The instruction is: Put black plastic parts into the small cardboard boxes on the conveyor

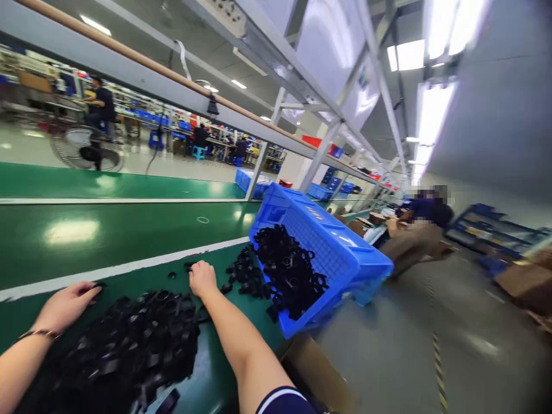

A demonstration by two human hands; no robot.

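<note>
While the left hand [64, 307] in the head view pinches a small black ring [101, 286] between thumb and forefinger, the right hand [202, 279] has its fingertips bent down at another black piece [188, 266]; whether it grips cannot be told. Both are just on the near side of the white strip [129, 267] crossing the green counter [215, 356]. A heap of black parts [142, 339] spreads between the forearms. At the counter's right edge a blue crate [362, 259] sits tilted, partly overhanging, with black pieces [248, 273] spilling from its mouth. A wide green stretch runs beyond the strip; floor [388, 356] opens past the right edge. Yellowish characters [314, 213] on the crate are too small to read.
</note>
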